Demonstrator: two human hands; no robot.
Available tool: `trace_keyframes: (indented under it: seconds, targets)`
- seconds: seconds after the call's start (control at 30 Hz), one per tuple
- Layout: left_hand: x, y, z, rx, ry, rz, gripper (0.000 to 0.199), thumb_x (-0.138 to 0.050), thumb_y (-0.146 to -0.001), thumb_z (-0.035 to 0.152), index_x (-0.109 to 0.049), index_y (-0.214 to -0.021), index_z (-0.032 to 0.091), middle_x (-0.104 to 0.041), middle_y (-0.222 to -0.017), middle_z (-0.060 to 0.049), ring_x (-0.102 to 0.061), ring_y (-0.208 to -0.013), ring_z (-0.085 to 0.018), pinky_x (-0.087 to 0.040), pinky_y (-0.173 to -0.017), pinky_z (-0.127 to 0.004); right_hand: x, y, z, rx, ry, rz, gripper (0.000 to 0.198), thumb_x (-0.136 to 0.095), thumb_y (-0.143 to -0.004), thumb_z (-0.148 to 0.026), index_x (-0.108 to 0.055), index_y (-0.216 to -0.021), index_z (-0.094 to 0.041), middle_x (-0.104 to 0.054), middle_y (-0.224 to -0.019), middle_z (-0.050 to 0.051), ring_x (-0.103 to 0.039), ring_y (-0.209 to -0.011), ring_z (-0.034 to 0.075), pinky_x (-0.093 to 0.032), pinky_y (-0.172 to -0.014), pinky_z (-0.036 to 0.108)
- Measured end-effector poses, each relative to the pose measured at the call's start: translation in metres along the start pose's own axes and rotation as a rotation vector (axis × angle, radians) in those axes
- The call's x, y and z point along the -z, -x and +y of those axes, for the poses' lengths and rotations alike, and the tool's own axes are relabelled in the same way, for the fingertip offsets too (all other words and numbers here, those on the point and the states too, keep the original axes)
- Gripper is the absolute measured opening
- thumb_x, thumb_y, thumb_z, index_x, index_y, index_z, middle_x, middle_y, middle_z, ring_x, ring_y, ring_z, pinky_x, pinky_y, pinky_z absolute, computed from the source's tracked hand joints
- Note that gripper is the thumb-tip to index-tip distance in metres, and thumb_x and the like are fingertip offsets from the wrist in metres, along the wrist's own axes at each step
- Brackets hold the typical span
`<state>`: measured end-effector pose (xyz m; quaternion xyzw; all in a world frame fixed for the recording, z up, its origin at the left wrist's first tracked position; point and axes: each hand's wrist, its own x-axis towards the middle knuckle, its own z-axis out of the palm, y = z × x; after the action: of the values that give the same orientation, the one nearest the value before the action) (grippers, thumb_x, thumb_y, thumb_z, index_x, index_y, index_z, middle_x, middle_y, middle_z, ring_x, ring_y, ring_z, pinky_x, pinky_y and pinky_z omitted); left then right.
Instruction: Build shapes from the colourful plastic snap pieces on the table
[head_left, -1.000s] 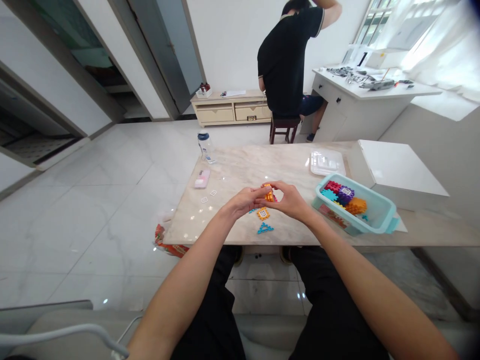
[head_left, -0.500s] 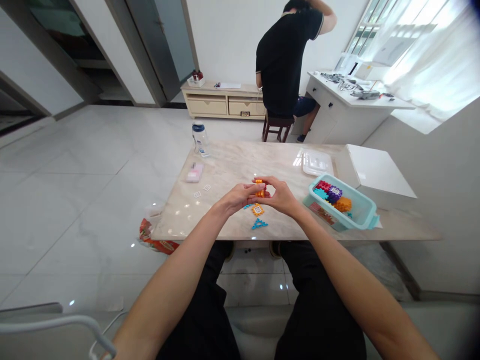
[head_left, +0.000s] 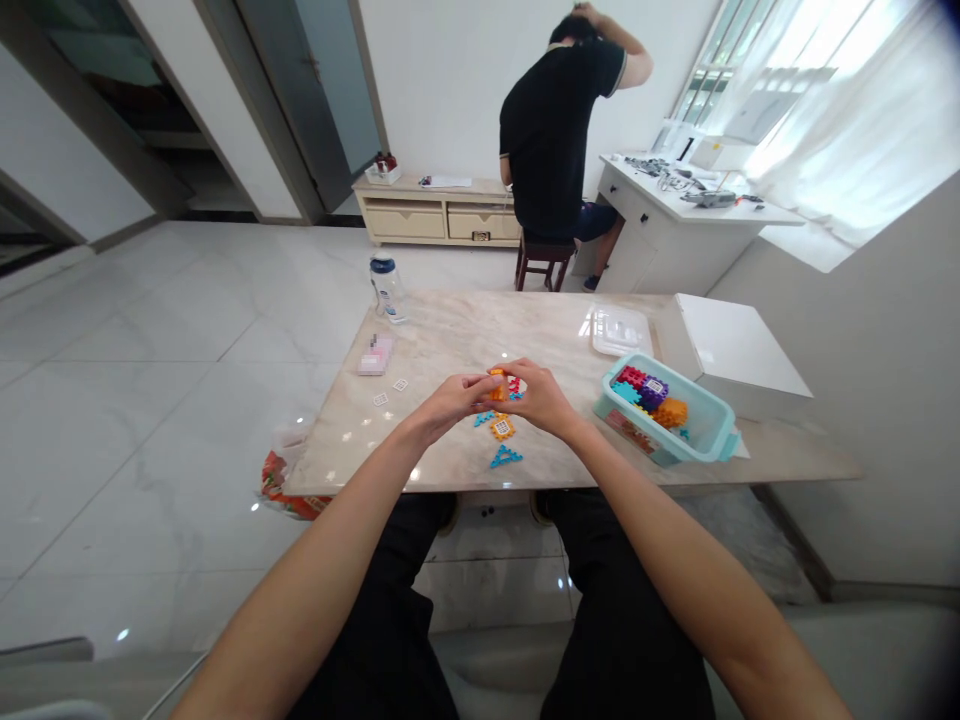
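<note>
Between my hands, a little above the table, are orange toothed building pieces (head_left: 497, 385), partly hidden by the fingers. My left hand (head_left: 455, 398) grips them from the left, thumb on top. On the right side my right hand (head_left: 541, 396) closes its fingertips on the same pieces. Just below, an orange square piece (head_left: 502, 428) with a printed white label lies flat. Nearer the front edge is a blue triangular piece (head_left: 505, 456); another blue piece (head_left: 484, 418) lies left of the orange square. A red piece (head_left: 514, 385) shows behind my right fingers.
An aqua tub (head_left: 724, 447) of coloured pieces stands to the right, near a white box (head_left: 742, 345) and a clear plastic lid (head_left: 619, 330). At left are a water bottle (head_left: 388, 292), a pink pack (head_left: 376, 355) and small printed cards (head_left: 400, 384). A person (head_left: 551, 130) sits beyond.
The view has shifted slightly, moving the scene left and down. My hands still hold the orange pieces; the red piece now shows apart from them, behind my right fingers.
</note>
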<state>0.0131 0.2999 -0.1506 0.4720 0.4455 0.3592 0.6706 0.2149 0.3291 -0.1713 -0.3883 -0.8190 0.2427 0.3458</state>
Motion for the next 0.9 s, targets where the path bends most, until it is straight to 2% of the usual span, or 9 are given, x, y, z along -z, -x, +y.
trace_keyframes:
  seconds: [0.1,0.27,0.47,0.63,0.73,0.8,0.9]
  targets:
    - [0.001,-0.002,0.000,0.022,-0.003,-0.008,0.055,-0.088,-0.081,0.061,-0.082,-0.111,0.015,-0.080,-0.109,-0.012,-0.072,-0.102,-0.023,-0.054,-0.096,-0.033,0.000,0.002,0.004,0.029,-0.032,0.005,0.044,-0.089,-0.087,-0.042,-0.077,-0.124,-0.022,-0.077,-0.120,0.009,-0.071,-0.114,0.023,-0.054,-0.104,0.034]
    - [-0.003,-0.007,0.000,0.018,-0.032,-0.006,0.055,-0.087,-0.081,0.064,-0.081,-0.104,0.014,-0.078,-0.099,-0.009,-0.070,-0.092,-0.020,-0.054,-0.087,-0.031,-0.004,0.004,0.010,0.057,-0.060,0.013,0.050,-0.090,-0.086,-0.046,-0.076,-0.128,-0.024,-0.077,-0.120,0.008,-0.071,-0.114,0.024,-0.055,-0.104,0.036]
    - [-0.008,-0.011,0.001,-0.072,-0.044,0.032,0.055,-0.087,-0.079,0.066,-0.076,-0.093,0.014,-0.070,-0.085,-0.003,-0.062,-0.077,-0.014,-0.050,-0.075,-0.028,-0.003,0.006,0.018,0.122,-0.108,0.066,0.071,-0.092,-0.082,-0.047,-0.066,-0.145,-0.026,-0.073,-0.139,0.010,-0.070,-0.126,0.028,-0.053,-0.110,0.043]
    - [-0.011,-0.013,0.000,-0.084,-0.102,0.007,0.055,-0.088,-0.078,0.066,-0.077,-0.091,0.014,-0.071,-0.086,-0.005,-0.063,-0.079,-0.015,-0.050,-0.077,-0.028,0.001,0.009,0.019,0.153,-0.069,0.059,0.057,-0.089,-0.086,-0.047,-0.072,-0.135,-0.026,-0.078,-0.127,0.008,-0.074,-0.115,0.027,-0.056,-0.103,0.041]
    - [-0.009,-0.016,-0.005,-0.098,-0.191,0.021,0.059,-0.083,-0.080,0.069,-0.079,-0.102,0.014,-0.076,-0.097,-0.009,-0.068,-0.087,-0.019,-0.053,-0.079,-0.031,0.002,0.010,0.021,0.140,0.007,0.056,0.051,-0.090,-0.086,-0.043,-0.074,-0.131,-0.024,-0.078,-0.125,0.008,-0.074,-0.113,0.027,-0.056,-0.101,0.039]
    - [-0.007,-0.018,-0.009,-0.148,-0.312,0.089,0.062,-0.081,-0.080,0.070,-0.080,-0.108,0.015,-0.078,-0.106,-0.011,-0.070,-0.092,-0.022,-0.054,-0.080,-0.032,0.002,0.011,0.023,0.105,0.080,0.035,0.049,-0.090,-0.085,-0.040,-0.075,-0.129,-0.023,-0.079,-0.122,0.009,-0.074,-0.111,0.026,-0.055,-0.100,0.038]
    - [-0.004,-0.019,-0.014,-0.231,-0.563,0.172,0.056,-0.077,-0.084,0.068,-0.081,-0.105,0.016,-0.080,-0.102,-0.010,-0.071,-0.088,-0.022,-0.051,-0.077,-0.030,0.001,0.012,0.025,0.037,0.214,-0.029,0.043,-0.088,-0.088,-0.040,-0.076,-0.126,-0.022,-0.079,-0.116,0.010,-0.073,-0.107,0.026,-0.054,-0.096,0.036]
